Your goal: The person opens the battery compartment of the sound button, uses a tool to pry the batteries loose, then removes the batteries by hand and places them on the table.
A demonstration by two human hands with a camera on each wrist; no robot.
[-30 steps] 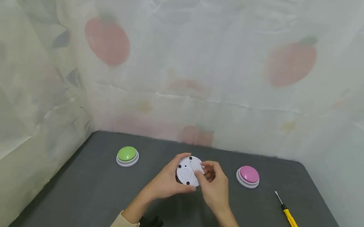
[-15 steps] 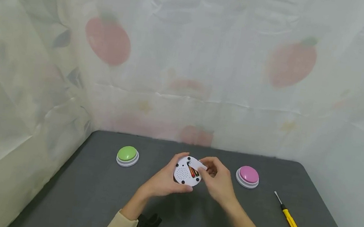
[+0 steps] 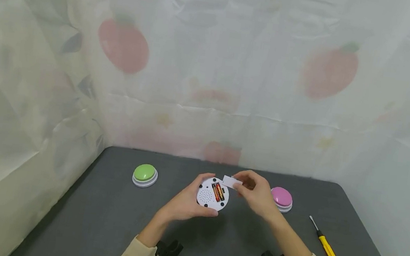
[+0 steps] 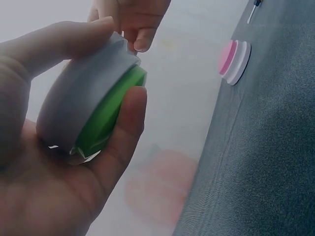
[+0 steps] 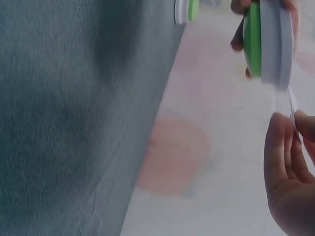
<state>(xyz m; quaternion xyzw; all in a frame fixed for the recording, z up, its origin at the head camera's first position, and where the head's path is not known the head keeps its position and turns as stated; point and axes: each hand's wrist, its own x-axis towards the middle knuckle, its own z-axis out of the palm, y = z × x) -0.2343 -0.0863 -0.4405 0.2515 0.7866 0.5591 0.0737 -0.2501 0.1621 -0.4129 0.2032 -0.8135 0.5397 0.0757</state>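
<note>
My left hand (image 3: 183, 204) grips a round push button (image 3: 206, 196) by its edges, its white underside turned toward the head camera. That underside has small speaker holes, dark feet and an uncovered battery compartment. Red, gold and black batteries (image 3: 218, 192) lie in it. The button's green dome (image 4: 109, 115) faces away from me, as the left wrist view shows. Just right of the button, my right hand (image 3: 258, 196) pinches a small white battery cover (image 3: 231, 182) between thumb and fingers. The cover appears edge-on in the right wrist view.
On the dark grey table (image 3: 109, 218), another green push button (image 3: 144, 174) stands at the back left. A pink push button (image 3: 282, 197) is at the back right, partly behind my right hand. A yellow-handled screwdriver (image 3: 327, 247) lies to its right. Printed curtains surround the table.
The battery cover has come off the underside, which exposes the batteries. My right hand has carried it up and to the right. My left hand stays nearly still with the button.
</note>
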